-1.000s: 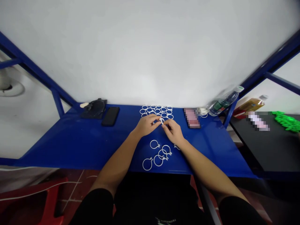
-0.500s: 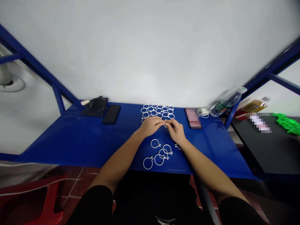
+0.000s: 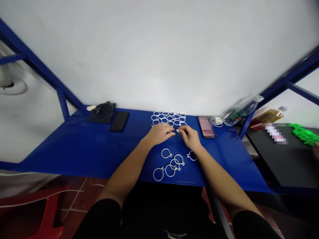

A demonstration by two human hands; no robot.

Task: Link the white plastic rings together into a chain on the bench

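Just below the centre of the frame, the right hand [image 3: 188, 135] is pinching a small white piece [image 3: 177, 131] over the blue worktop [image 3: 82, 149], while the left hand [image 3: 160, 133] is curving nearby, thumb and forefinger slightly parted, and I cannot tell whether that grip is holding anything. For handling so small a part well, I'd say both hands should be staying close and light, with the forearms clear of the loose rings [image 3: 170, 165]. Those are lying at lower centre, slim, white and tabbed, some overlapping, while the pinched piece's shape is mostly hiding behind fingertips.
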